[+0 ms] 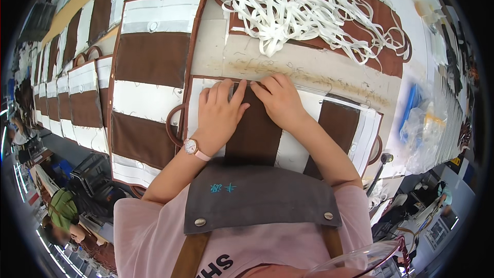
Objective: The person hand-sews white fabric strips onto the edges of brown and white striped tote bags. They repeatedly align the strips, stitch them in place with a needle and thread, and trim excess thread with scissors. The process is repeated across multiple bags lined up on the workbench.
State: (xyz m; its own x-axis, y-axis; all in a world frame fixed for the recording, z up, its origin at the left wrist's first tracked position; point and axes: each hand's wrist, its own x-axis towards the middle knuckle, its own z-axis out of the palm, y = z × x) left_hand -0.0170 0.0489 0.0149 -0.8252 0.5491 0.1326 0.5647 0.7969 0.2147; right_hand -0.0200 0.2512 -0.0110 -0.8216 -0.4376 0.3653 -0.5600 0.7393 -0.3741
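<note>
A brown and white striped fabric panel (pixel 262 134) with a brown edge lies sideways in front of me, its near side hidden under my apron. My left hand (pixel 222 109) rests flat on its left part, fingers spread toward the far edge and thumb apart. Close beside it, my right hand (pixel 282 102) is bent over the same far edge, with thumb and fingertips pinched together on the binding. Brown loop handles (pixel 176 126) stick out at the panel's left end, and another handle (pixel 376 149) shows at its right end.
Another striped panel (pixel 150 92) lies on the left, with more panels (pixel 85 98) beyond it. A heap of white straps (pixel 303 7) covers brown fabric (pixel 393 64) at the far right. Clear plastic bags (pixel 424 128) lie on the right. A person (pixel 64 206) works at the lower left.
</note>
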